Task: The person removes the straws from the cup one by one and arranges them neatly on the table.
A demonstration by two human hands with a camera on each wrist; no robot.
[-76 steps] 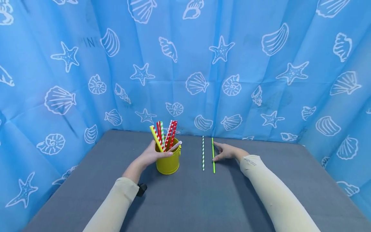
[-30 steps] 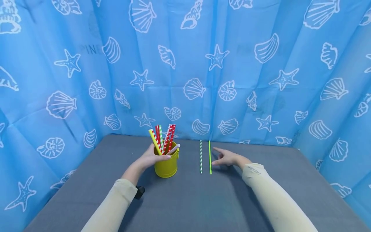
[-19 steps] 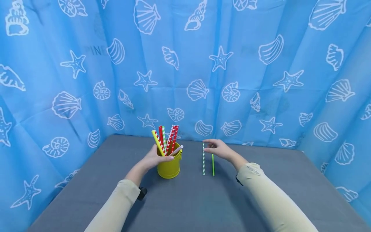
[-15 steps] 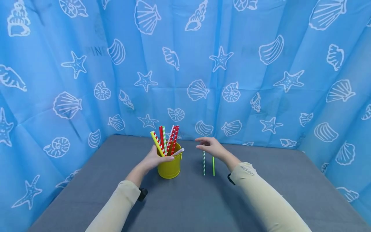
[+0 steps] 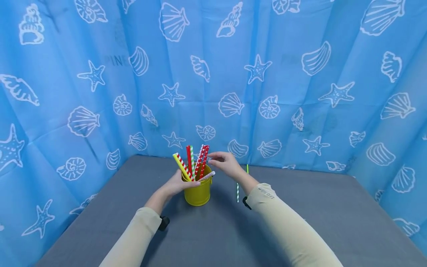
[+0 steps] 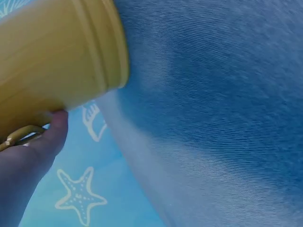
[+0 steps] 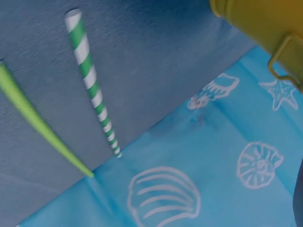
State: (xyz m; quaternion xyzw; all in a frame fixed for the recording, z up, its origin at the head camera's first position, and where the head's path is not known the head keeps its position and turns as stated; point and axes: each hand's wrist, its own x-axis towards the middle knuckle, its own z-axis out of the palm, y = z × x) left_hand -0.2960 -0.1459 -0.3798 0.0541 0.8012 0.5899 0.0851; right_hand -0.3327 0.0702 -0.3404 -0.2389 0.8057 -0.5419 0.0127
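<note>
**Lane on the right, crowding on the left**

My left hand [image 5: 174,184] blocks the left of the yellow bucket [image 5: 197,195]. Straws [image 5: 204,160] crowd its mouth, just beside my right hand [image 5: 228,165]; a pale straw [image 5: 208,175] juts rightward. Tabletop [image 7: 165,66] runs between bucket and striped straw [image 7: 94,90], narrower before the green straw [image 7: 36,118]. The curtain [image 5: 213,74] walls off the back.

Grey cloth-covered worktop [image 5: 200,241] w/ yellow bucket [image 5: 197,194], grn/wht striped straw [image 7: 92,82] & lime-grn straw [image 7: 38,118].
Head view: worktop takes up approx. lower 2/5 of frame, narrowing twd back edge at mid-height; bucket upright just L of ctr; straws flat, R of ctr, apart, both part-hidden. R wrist view: straws at L side of frame, bucket in upper R corner. Dark shadow lower ctr, head view.
</note>
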